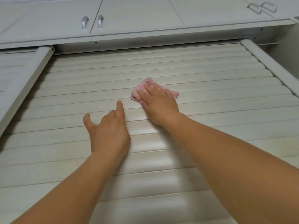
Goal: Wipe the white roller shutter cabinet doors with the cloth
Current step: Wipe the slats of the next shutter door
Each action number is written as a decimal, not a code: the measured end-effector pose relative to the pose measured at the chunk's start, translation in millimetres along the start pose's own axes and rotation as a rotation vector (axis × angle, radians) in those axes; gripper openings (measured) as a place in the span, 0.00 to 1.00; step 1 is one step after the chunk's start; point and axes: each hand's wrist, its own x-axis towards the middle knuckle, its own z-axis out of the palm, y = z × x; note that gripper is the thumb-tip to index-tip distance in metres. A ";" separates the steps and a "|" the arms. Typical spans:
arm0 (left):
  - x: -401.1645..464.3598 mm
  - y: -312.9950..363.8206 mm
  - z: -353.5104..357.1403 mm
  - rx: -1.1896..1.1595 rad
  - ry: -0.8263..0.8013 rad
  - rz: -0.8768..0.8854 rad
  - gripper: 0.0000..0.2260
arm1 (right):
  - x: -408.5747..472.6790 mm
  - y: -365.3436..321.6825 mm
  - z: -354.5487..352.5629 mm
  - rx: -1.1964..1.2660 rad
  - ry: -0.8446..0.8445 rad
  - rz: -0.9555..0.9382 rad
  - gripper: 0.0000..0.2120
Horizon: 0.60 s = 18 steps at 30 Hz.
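Observation:
The white roller shutter door point(210, 75) fills the view, its horizontal slats running between two side rails. A pink and white cloth point(145, 83) lies against the slats right of the middle. My right hand point(159, 104) presses flat on the cloth with straight fingers, covering most of it. My left hand point(107, 128) rests on the slats lower left of the cloth, forefinger pointing up and thumb spread out, holding nothing.
A second shutter panel point(11, 73) sits at the left beyond the left rail point(30, 78). The right rail point(268, 62) runs along the right edge. Above are white cabinet doors with two silver handles point(92, 21) and another handle pair point(263, 8) at top right.

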 end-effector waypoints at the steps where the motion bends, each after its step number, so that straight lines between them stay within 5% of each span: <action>1: -0.1 0.3 0.8 -0.002 0.009 -0.005 0.32 | 4.4 -2.1 0.8 -0.006 -0.051 -0.004 0.21; 13: 5.7 -0.1 0.6 0.004 0.066 0.016 0.32 | -19.7 108.6 -30.7 -0.182 -0.058 0.375 0.25; 18: 16.9 13.3 -6.7 -0.068 0.049 -0.015 0.32 | -7.1 71.2 -36.0 -0.078 -0.204 0.522 0.25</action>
